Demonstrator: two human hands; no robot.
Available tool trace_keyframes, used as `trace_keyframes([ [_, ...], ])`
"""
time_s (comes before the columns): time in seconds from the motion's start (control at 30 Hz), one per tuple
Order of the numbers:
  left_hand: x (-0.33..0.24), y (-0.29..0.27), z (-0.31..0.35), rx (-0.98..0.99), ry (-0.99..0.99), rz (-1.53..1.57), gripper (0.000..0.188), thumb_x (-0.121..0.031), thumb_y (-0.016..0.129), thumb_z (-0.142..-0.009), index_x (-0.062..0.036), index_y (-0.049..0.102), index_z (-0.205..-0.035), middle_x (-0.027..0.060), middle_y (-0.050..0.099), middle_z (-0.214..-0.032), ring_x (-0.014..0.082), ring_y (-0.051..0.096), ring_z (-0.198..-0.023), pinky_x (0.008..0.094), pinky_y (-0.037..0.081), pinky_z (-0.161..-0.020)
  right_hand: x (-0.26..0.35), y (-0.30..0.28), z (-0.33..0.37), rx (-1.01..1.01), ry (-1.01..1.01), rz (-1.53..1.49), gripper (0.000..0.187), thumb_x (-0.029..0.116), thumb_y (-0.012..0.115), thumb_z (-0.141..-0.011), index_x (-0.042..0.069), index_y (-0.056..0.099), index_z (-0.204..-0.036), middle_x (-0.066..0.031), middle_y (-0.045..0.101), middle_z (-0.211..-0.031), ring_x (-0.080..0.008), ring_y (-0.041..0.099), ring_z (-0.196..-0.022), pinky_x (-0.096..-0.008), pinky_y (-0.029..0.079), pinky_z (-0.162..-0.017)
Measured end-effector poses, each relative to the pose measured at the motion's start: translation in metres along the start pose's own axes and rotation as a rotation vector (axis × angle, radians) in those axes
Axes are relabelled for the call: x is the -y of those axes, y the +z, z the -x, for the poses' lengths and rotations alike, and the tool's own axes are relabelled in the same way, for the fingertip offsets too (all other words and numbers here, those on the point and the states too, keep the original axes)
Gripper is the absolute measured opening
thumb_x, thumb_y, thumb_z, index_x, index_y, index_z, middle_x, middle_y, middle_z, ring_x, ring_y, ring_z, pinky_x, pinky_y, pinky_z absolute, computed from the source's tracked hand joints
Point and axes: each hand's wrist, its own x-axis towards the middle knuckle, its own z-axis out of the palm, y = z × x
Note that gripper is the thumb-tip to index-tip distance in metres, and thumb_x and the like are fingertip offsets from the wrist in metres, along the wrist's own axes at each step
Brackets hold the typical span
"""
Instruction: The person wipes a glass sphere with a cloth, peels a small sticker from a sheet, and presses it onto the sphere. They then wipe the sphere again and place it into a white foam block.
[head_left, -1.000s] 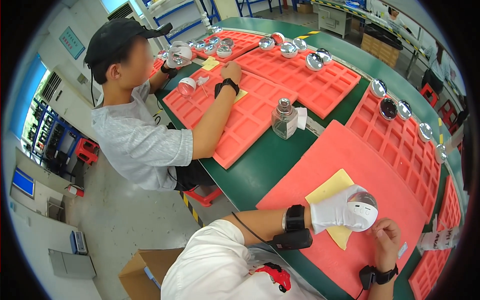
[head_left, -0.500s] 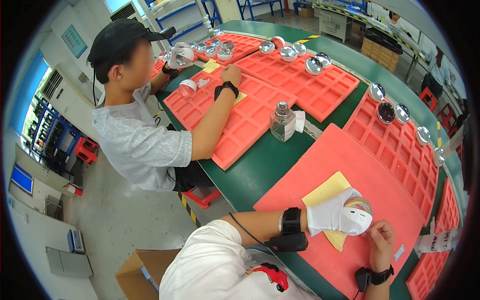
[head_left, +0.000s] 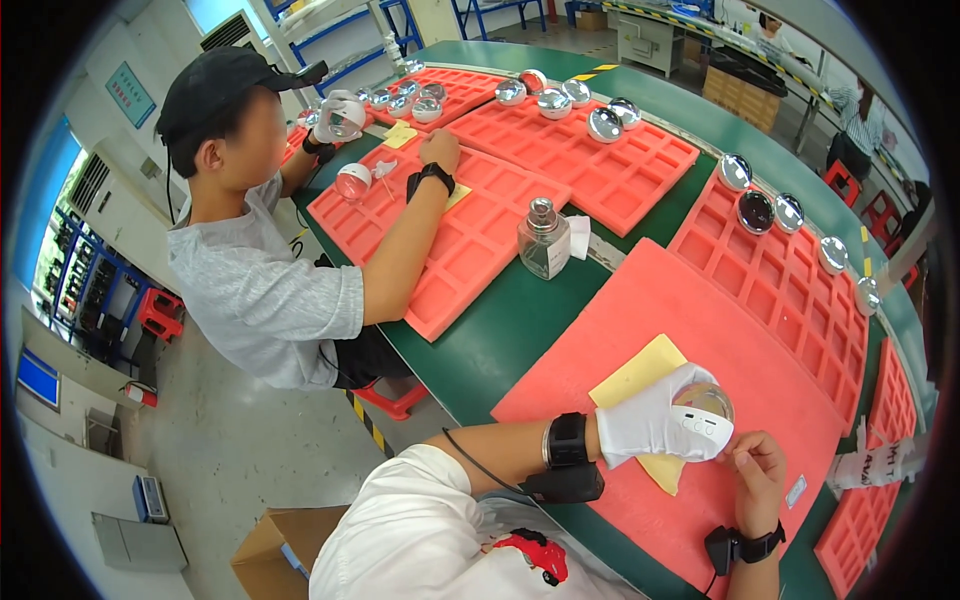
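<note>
My left hand (head_left: pixel 645 415), in a white glove, is closed round a ball-shaped device (head_left: pixel 702 427). The device has a clear dome and a white base with small slots, and most of its far side is hidden by the glove. My bare right hand (head_left: pixel 760 480) is beside the base, thumb and fingers pinched together near its lower edge. Whatever is between those fingertips is too small to make out. Beneath my left hand a yellow cloth (head_left: pixel 640 370) lies on a flat red foam mat (head_left: pixel 560 375). A small pale tag (head_left: pixel 796 491) rests near my right hand.
A glass bottle (head_left: pixel 543 240) with a metal top stands left of the mat. Red compartment trays (head_left: pixel 770 270) hold several shiny balls (head_left: pixel 735 172) along the far side. At the left a co-worker (head_left: pixel 270 270) leans over another tray, a ball in their gloved hand. A plastic-wrapped post (head_left: pixel 875 465) stands right.
The whole view has shifted slightly, so things appear further left. My hands keep nearly the same hold, with my right fingertips still by the base. The co-worker's gloved hand has turned the ball a little.
</note>
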Motion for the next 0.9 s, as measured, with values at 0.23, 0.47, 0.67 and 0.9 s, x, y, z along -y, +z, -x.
trace_keyframes([
  [0.23,0.009,-0.001,0.004,-0.011,0.06,-0.077,0.062,-0.008,0.08,-0.073,-0.0054,0.044,-0.122,0.0069,0.058,-0.116,0.0154,0.056,-0.11,0.031,0.05,-0.092,0.0,0.006,0.003,0.014,-0.02,0.019,0.011,0.011,0.065,-0.088,0.001,0.059,-0.089,-0.0074,0.063,-0.087,-0.0162,0.06,-0.083,-0.0291,0.047,-0.081],
  [0.47,-0.025,0.012,0.007,-0.057,-0.09,0.055,0.034,-0.006,0.075,-0.078,-0.0008,0.057,-0.107,0.007,0.063,-0.1,0.0154,0.062,-0.095,0.0299,0.054,-0.084,-0.007,0.006,-0.001,0.041,-0.052,0.003,0.002,0.004,0.062,-0.089,0.002,0.062,-0.089,-0.0049,0.063,-0.094,-0.0141,0.059,-0.09,-0.0284,0.048,-0.082],
  [0.67,0.0,-0.023,0.005,-0.043,0.067,-0.57,0.045,-0.013,0.06,-0.088,-0.0031,0.046,-0.129,0.0093,0.058,-0.117,0.0184,0.06,-0.102,0.0303,0.052,-0.088,-0.039,-0.014,-0.024,0.14,-0.112,-0.034,0.012,0.011,0.059,-0.094,0.0,0.062,-0.097,-0.0062,0.066,-0.093,-0.015,0.063,-0.089,-0.0303,0.052,-0.081],
  [0.9,-0.015,0.018,0.014,-0.029,-0.102,-0.442,0.072,-0.034,0.066,-0.084,0.0024,0.037,-0.139,0.0186,0.051,-0.133,0.0334,0.049,-0.123,0.0431,0.039,-0.106,-0.029,-0.018,-0.015,0.019,-0.207,0.147,0.015,0.012,0.064,-0.081,-0.002,0.064,-0.088,-0.0078,0.064,-0.08,-0.0156,0.06,-0.075,-0.0308,0.049,-0.069],
])
